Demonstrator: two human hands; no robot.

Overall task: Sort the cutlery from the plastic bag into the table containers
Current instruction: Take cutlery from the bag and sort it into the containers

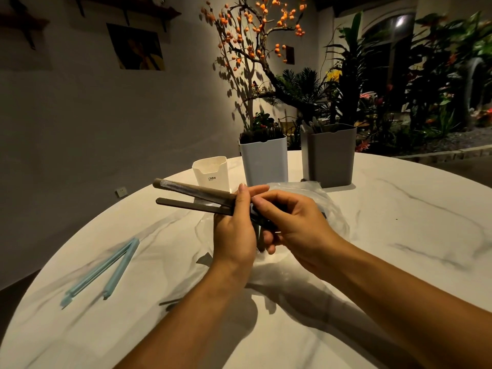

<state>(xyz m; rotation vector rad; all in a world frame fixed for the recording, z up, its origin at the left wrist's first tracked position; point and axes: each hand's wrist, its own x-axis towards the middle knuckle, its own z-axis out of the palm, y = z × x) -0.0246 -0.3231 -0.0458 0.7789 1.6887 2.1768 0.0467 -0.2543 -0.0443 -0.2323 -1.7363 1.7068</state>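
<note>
Left grip wraps two dark handles; right grip pinches their near ends. Loose hold risks dropping them short of containers at twelve o'clock.

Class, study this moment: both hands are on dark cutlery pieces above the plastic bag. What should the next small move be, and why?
Probably the right hand should pinch one dark piece free of the bunch that the left hand grips, ready to carry toward the containers. Two handles fan out leftward from that grip, so they look unsorted, and the grey container behind already holds utensils.
</note>
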